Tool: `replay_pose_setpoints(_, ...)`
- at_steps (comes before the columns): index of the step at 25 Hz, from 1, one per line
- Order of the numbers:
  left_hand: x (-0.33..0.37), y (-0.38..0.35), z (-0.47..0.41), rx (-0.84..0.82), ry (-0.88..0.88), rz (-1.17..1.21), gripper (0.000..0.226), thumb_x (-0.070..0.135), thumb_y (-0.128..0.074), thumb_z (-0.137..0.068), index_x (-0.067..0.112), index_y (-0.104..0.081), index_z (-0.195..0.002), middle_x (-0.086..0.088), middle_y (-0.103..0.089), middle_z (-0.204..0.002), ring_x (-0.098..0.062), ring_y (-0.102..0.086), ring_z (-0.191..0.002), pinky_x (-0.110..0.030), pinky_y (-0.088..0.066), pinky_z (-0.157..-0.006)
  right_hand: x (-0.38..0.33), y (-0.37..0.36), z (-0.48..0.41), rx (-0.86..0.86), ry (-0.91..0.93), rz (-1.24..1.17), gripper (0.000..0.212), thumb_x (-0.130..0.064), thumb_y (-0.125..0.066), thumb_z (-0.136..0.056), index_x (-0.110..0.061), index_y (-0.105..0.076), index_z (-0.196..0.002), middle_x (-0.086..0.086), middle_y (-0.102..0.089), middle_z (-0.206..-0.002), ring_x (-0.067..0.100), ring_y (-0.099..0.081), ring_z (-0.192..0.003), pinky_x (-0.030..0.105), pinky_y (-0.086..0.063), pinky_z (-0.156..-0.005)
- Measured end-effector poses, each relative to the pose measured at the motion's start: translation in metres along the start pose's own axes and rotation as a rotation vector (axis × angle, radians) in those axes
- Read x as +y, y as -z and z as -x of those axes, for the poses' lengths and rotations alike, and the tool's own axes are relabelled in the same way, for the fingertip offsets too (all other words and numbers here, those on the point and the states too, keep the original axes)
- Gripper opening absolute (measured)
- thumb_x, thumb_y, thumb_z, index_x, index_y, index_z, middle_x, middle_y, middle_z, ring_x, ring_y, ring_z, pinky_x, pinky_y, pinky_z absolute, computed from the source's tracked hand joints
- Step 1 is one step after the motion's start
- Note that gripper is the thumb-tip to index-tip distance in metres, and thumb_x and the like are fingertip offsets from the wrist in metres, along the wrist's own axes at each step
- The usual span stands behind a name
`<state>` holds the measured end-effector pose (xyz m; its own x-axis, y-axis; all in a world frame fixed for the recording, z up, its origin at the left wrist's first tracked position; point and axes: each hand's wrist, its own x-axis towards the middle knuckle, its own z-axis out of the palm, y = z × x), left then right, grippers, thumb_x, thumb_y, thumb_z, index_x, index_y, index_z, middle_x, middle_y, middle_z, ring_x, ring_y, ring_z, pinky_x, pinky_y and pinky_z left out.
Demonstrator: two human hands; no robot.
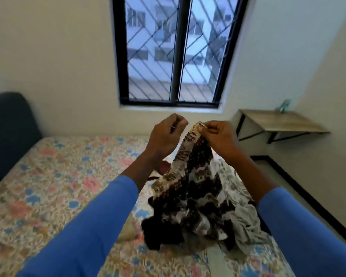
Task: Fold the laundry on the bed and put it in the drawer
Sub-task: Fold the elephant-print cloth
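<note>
Here, a patterned garment [190,186] in brown and white is held up above the bed [48,176], its top edge pinched between the thumb and fingers of the right hand [218,138]. The rest of the cloth hangs down to a heap of laundry [246,222] lying on the flowered bedsheet near the bed's right side. The left hand [164,136] is held just beside the pinched edge, apart from it. Its fingers are curled and nothing is seen in them. Blue sleeves [84,236] are worn on both arms. A barred window [176,48] is set in the wall beyond, and a wooden wall desk [284,120] is fixed at the right.
</note>
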<state>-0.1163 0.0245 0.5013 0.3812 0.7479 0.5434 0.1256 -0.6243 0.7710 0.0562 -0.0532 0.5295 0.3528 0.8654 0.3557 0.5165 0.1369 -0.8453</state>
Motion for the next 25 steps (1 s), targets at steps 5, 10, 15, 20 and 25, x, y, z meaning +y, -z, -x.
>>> replay_pose_setpoints(5, 0.020, 0.022, -0.016, -0.092, -0.185, -0.126, 0.066, 0.014, -0.068, -0.094, 0.025, -0.032, -0.149, -0.006, -0.072, -0.109, -0.031, -0.071, -0.090, -0.038, -0.054, -0.073, -0.121, 0.015, -0.037, 0.375, 0.255, 0.030, 0.022, -0.042, -0.068, -0.094, -0.023, -0.077, -0.087, -0.007, -0.077, -0.082, 0.015, -0.075, -0.082, 0.037, -0.061, -0.076)
replay_pose_setpoints(10, 0.050, 0.106, -0.053, 0.101, -0.412, -0.457, 0.044, 0.036, -0.062, -0.102, 0.033, -0.039, -0.139, -0.005, -0.072, -0.101, -0.035, -0.069, -0.078, -0.039, -0.051, -0.062, -0.182, 0.059, -0.055, 0.758, 0.302, 0.098, 0.030, -0.037, -0.052, -0.107, -0.012, -0.068, -0.107, -0.004, -0.062, -0.093, 0.016, -0.057, -0.088, 0.027, -0.038, -0.074)
replay_pose_setpoints(15, 0.146, 0.221, -0.125, -0.128, -0.261, -0.236, 0.039, 0.054, -0.074, -0.084, 0.017, -0.071, -0.095, -0.002, -0.073, -0.078, -0.013, -0.063, -0.063, -0.029, -0.049, -0.061, -0.216, 0.112, -0.062, 0.611, 0.257, 0.036, 0.030, -0.038, -0.062, -0.102, -0.012, -0.074, -0.095, 0.001, -0.075, -0.087, 0.021, -0.071, -0.084, 0.039, -0.059, -0.079)
replay_pose_setpoints(20, 0.149, 0.263, -0.159, -0.465, 0.013, 0.057, 0.036, 0.040, -0.079, -0.087, 0.008, -0.078, -0.102, -0.012, -0.075, -0.100, -0.027, -0.071, -0.088, -0.031, -0.057, -0.075, -0.197, 0.147, -0.044, -0.092, 0.067, -0.420, 0.038, -0.020, -0.075, -0.090, 0.004, -0.069, -0.119, 0.021, -0.075, -0.110, 0.035, -0.072, -0.102, 0.042, -0.062, -0.090)
replay_pose_setpoints(25, 0.047, 0.166, -0.128, 0.156, 0.214, -0.066, 0.017, 0.026, -0.088, -0.081, 0.011, -0.082, -0.085, -0.009, -0.076, -0.087, -0.028, -0.072, -0.094, -0.032, -0.053, -0.078, -0.084, 0.083, -0.052, 0.307, -0.307, -0.193, 0.009, -0.015, -0.074, -0.092, -0.009, -0.072, -0.085, 0.018, -0.074, -0.094, 0.025, -0.068, -0.074, 0.040, -0.060, -0.074)
